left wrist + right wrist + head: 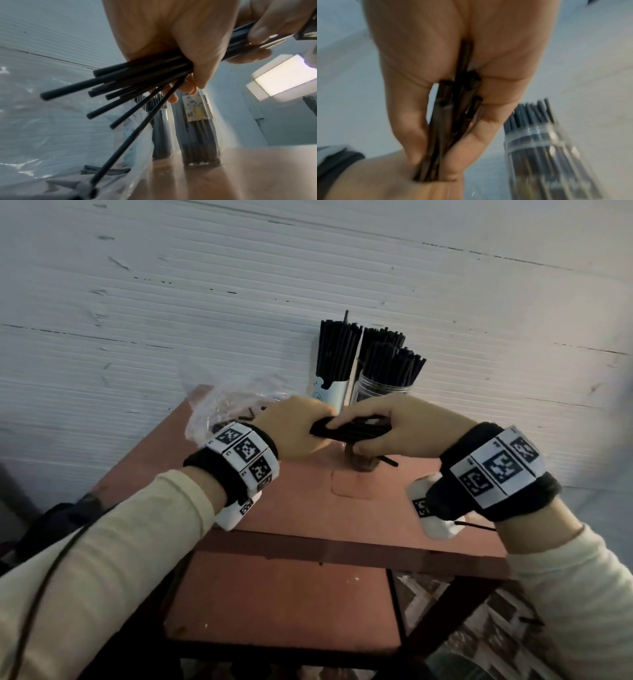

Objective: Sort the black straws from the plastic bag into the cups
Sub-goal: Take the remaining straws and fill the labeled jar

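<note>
A bundle of black straws (356, 430) lies level between both hands above the red table (308, 508). My left hand (301, 429) grips its left end, and in the left wrist view the straws (137, 77) fan out below the fist (171, 40). My right hand (394, 426) pinches the right end between fingers and thumb, the straws (453, 115) running through its grip (453, 54). Behind stand a white cup (330, 392) and a clear cup (383, 390), both packed with upright straws. The plastic bag (226, 402) lies at the back left with a few straws inside.
One loose straw (388, 462) lies on the table under my right hand, beside a small brown object (359, 462). A white ribbed wall (308, 285) rises right behind the cups. A lower red shelf (281, 604) sits under the tabletop.
</note>
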The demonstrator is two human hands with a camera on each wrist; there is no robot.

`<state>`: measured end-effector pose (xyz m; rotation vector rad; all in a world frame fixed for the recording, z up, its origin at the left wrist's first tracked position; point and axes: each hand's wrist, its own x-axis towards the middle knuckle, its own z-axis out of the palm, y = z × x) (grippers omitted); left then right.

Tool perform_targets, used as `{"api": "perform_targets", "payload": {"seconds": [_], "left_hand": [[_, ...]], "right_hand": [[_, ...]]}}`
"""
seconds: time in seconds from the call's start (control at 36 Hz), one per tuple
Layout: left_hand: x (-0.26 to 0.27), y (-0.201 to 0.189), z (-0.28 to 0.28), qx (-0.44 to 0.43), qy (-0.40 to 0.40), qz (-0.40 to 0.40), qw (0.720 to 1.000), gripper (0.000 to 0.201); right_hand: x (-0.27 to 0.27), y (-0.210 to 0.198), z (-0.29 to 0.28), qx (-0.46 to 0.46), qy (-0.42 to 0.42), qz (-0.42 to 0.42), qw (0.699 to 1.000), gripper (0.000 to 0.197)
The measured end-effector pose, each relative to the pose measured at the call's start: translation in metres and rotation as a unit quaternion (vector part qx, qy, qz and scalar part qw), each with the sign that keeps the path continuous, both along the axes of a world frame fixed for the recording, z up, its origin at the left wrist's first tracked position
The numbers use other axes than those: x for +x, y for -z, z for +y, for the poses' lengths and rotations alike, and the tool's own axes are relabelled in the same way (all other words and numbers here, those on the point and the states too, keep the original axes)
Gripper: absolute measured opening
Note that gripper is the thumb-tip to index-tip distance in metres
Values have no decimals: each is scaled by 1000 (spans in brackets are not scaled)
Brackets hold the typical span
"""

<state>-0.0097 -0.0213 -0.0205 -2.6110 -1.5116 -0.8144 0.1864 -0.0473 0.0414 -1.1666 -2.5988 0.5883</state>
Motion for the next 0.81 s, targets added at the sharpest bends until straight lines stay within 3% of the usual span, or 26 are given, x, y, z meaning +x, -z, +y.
{"api": "perform_targets", "payload": {"seconds": [0.11, 0.19, 0.31, 0.39, 0.5, 0.56, 0.69, 0.81], "left_hand": [[15, -5, -2, -52, -5, -109, 993, 21], [27, -8, -1, -59, -3, -201, 978, 25], [43, -11, -7, -125, 38, -300, 945, 22], [51, -6, -8, -160, 53, -346, 923, 24], [54, 4, -10, -219, 92, -391, 889, 14], [51, 7, -9, -238, 97, -391, 884, 21], [50, 2, -13, -248, 98, -394, 880, 10], [49, 3, -10, -268, 100, -400, 871, 28]], "right_hand": [[18, -19, -7, 124, 42, 85, 988, 42], [20, -29, -12, 219, 72, 196, 953, 47], [7, -32, -12, 281, 28, 308, 908, 58], [-1, -28, -5, 310, 10, 278, 909, 53], [-9, -11, 5, 255, 35, 211, 943, 32], [-13, -2, 10, 245, 32, 192, 950, 27], [-18, 7, 9, 235, 31, 244, 940, 44], [-23, 9, 12, 254, 11, 278, 926, 52]]}}
